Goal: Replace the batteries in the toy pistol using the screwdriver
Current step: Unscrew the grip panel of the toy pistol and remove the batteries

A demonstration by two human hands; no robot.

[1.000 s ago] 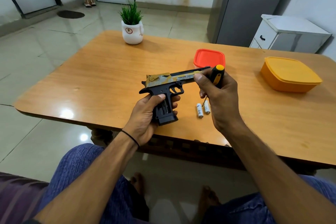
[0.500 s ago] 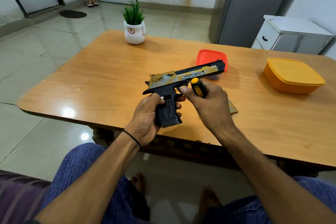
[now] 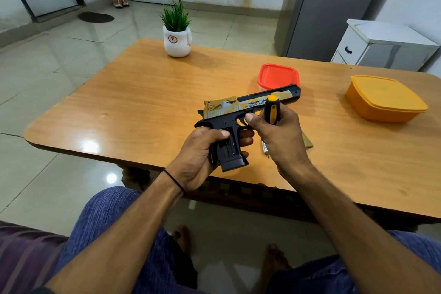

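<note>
Left hand [image 3: 199,153] grips toy pistol [image 3: 229,108] by its handle, above worktop [image 3: 143,107] edge. Right hand [image 3: 280,137] fists screwdriver [image 3: 272,110], tip hidden. Likely best: brace pistol, seat tip squarely in screw before turning.

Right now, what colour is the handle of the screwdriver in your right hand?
The stubby screwdriver handle is black with a yellow stripe and yellow end; head view.
</note>
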